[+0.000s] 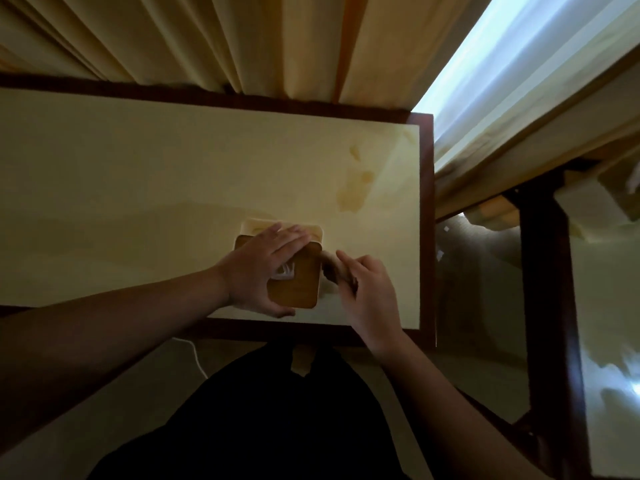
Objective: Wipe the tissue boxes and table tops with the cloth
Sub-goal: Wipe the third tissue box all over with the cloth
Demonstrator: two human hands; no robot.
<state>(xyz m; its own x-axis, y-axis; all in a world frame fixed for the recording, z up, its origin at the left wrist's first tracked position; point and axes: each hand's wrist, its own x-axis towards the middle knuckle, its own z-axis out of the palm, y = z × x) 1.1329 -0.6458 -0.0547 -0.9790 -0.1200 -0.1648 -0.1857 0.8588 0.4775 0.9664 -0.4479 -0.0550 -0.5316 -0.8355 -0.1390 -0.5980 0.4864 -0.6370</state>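
Note:
A square tissue box [300, 285] with a brown wooden lid and a cream base stands near the front edge of the cream table top [173, 188]. My left hand [263, 268] lies over the lid, fingers stretched across the top and thumb hooked under the near side, holding the box. My right hand [367, 289] is just right of the box and grips a bunched brownish cloth [332, 271] pressed against the box's right side. A white tissue shows in the lid's slot under my left hand.
The table has a dark wooden frame [427, 220] and yellowish stains [356, 188] at the right. Curtains [207, 39] hang behind it. A second dark-framed table [543, 271] stands at the right. A white cable [194, 355] lies on the floor below.

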